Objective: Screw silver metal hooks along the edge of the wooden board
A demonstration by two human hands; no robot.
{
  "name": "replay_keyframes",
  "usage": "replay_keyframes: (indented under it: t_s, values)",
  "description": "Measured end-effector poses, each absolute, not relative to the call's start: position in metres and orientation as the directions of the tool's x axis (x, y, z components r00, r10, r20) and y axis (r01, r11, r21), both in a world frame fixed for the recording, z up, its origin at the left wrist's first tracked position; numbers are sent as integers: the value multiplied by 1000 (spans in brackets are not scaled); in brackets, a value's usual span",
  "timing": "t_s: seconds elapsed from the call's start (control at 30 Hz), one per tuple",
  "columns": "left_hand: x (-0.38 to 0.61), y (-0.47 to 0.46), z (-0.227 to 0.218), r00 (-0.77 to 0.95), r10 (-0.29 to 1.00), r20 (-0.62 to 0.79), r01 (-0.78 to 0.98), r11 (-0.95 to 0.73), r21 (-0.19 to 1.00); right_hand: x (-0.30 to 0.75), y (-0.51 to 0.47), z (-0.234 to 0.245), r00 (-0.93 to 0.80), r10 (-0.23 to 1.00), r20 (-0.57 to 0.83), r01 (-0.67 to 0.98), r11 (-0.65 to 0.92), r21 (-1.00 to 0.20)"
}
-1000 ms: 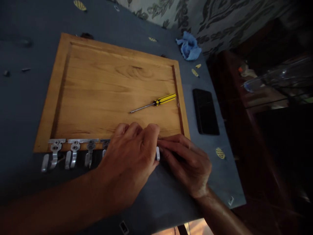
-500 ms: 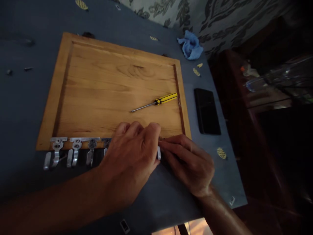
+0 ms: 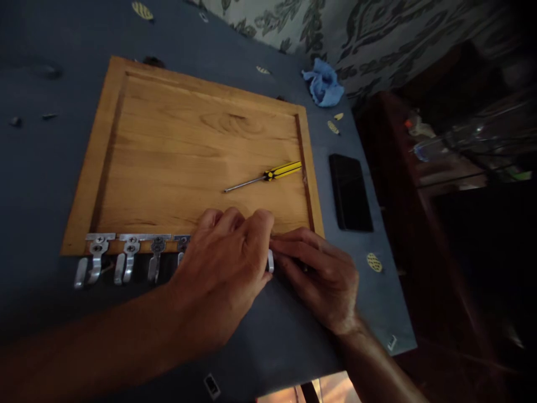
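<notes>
A framed wooden board (image 3: 201,157) lies on the table with a row of silver metal hooks (image 3: 130,252) along its near edge. My left hand (image 3: 229,268) is closed over the right part of that hook rail, hiding several hooks. One bright hook end pokes out beside its thumb. Just to the right, my right hand (image 3: 323,274) pinches at the board's near edge with thumb and fingers together. Whatever sits in that pinch is too small and covered to make out. On the board, beyond both hands, rests a yellow-and-black screwdriver (image 3: 266,176), its tip pointing left.
A black phone (image 3: 351,193) lies right of the board on the blue-grey table (image 3: 293,341). Behind it is a crumpled blue cloth (image 3: 324,84). A small screw (image 3: 49,116) lies at the far left. A dark shelf with clutter and cables (image 3: 444,145) stands beyond the table's right edge.
The view has shifted slightly. My right hand still pinches at the board's edge, its fingers a little altered in pose. My left hand stays on the hook rail.
</notes>
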State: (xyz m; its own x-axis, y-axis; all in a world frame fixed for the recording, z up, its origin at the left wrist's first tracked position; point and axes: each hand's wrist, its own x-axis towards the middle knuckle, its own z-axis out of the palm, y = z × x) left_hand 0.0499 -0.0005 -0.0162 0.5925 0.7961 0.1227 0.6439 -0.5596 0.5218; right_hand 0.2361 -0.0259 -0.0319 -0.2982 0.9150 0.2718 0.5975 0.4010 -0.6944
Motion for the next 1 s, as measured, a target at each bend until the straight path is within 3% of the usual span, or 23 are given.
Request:
replay_keyframes:
  t_s: [0.4, 0.7, 1.0]
  values:
    - [49, 0, -17, 593, 792, 146, 637, -572, 516, 235, -27, -32, -287, 911, 296, 606, 412, -681]
    - [50, 1, -18, 592, 794, 141, 646, -571, 507, 235, -27, -31, -257, 938, 231, 554, 339, -760]
    - [50, -1, -19, 590, 790, 166, 646, -585, 490, 233, -29, -30, -184, 962, 203, 647, 274, -712]
